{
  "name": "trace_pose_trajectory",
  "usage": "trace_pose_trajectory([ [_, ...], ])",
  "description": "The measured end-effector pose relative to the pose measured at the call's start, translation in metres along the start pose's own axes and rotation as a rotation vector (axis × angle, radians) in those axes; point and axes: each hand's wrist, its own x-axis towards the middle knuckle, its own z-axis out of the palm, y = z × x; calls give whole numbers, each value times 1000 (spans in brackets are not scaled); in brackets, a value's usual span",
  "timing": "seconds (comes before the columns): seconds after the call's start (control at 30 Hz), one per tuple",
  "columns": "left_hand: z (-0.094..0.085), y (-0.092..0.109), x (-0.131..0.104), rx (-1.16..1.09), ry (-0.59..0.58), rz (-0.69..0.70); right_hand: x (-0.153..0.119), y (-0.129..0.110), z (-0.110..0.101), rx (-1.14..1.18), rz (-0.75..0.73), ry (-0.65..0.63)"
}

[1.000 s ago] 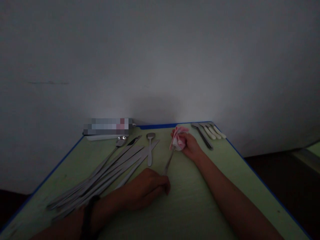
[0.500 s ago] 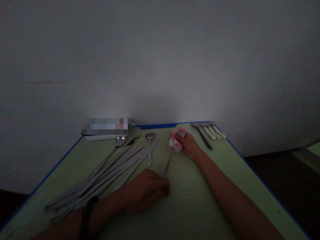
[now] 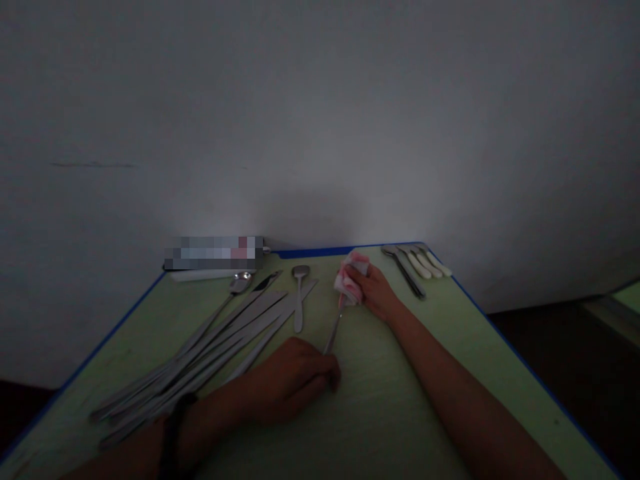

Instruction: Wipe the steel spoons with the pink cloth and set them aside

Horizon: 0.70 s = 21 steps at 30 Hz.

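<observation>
Low at the middle, my left hand [image 3: 303, 383] is closed around the near end of a slim metal cutlery piece [image 3: 333, 333]. Its far end is wrapped in a pink-and-white cloth [image 3: 349, 283], so I cannot tell whether it is a spoon or something else. My right hand [image 3: 373, 287] pinches the cloth around that hidden end. Just left of the cloth lies a metal spoon [image 3: 299, 300], bowl away from me. Several table knives [image 3: 250, 320] and a long-handled spoon [image 3: 242, 283] lie in a slanted heap beyond my left forearm.
At the far right, dark-handled cutlery [image 3: 407, 273] lies beside several white-handled pieces [image 3: 423, 267]. A blurred-out package [image 3: 215, 253] sits at the back left, against the wall [image 3: 320, 120]. The green tabletop [image 3: 395, 400] has a blue edge.
My right hand and the cloth have shifted slightly left, and the cloth's folds look different. The metal piece's visible part has moved a little left; my left hand is nearly still.
</observation>
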Motion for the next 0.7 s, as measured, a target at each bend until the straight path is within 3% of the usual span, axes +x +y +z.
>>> trace_pose_trajectory([
  [0.7,2,-1,0,17,11,14,0,-2,3,39,10,25],
])
